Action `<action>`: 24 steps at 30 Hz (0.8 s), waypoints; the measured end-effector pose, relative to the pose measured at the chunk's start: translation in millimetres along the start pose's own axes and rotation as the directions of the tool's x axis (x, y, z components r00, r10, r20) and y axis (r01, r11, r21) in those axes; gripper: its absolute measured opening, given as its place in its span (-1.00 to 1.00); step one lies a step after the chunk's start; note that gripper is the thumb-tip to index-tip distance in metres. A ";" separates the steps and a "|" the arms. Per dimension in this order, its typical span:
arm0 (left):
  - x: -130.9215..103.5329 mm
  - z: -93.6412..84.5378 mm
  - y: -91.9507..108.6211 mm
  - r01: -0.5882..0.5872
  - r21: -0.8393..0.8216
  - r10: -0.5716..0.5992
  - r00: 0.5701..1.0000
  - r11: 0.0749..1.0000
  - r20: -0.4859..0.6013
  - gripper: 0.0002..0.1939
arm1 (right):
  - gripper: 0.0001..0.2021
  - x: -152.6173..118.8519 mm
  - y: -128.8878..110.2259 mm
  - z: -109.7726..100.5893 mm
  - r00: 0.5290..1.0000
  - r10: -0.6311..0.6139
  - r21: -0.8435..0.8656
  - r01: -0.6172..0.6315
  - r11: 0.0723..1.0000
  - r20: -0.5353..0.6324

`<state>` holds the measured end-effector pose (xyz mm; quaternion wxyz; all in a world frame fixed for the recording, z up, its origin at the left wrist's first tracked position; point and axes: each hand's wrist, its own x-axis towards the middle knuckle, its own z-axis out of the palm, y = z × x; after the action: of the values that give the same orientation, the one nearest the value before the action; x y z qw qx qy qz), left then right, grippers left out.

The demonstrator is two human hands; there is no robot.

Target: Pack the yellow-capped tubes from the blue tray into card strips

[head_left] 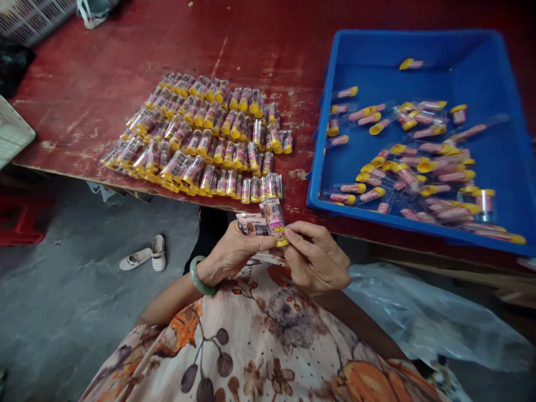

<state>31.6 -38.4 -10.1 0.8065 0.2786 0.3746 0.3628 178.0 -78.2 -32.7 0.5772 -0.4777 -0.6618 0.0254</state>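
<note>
Both hands meet at the lap: the right hand (316, 262) pinches a small tube (274, 221) upright, while the left hand (232, 254) grips a stack of labels (250, 225) just beside it.

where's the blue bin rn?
Head view, right side: the blue bin sits on the red table, right of the laid-out rows of tubes and up-right of the hands.

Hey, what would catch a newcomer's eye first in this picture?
Probably the rows of small labelled tubes laid out on the red table, and the blue bin of loose ones on its right. Nearer, the left hand and right hand pinch one tube.
</note>
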 end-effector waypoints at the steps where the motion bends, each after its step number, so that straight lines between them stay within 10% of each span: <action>1: -0.3 0.0 -0.5 -0.007 -0.001 0.007 1.000 1.000 0.005 -0.67 | -0.65 -0.6 -0.9 -0.4 1.000 -0.003 -0.015 0.004 1.000 0.006; 24: -7.9 -4.6 3.3 0.015 0.011 -0.014 0.999 1.000 -0.029 -0.56 | -0.60 -6.1 9.9 4.5 0.978 -0.183 -0.165 0.198 0.966 0.104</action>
<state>23.0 -41.9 -7.1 0.8021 0.2752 0.3902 0.3588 179.7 -74.5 -44.6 0.5031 -0.4591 -0.7291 -0.0675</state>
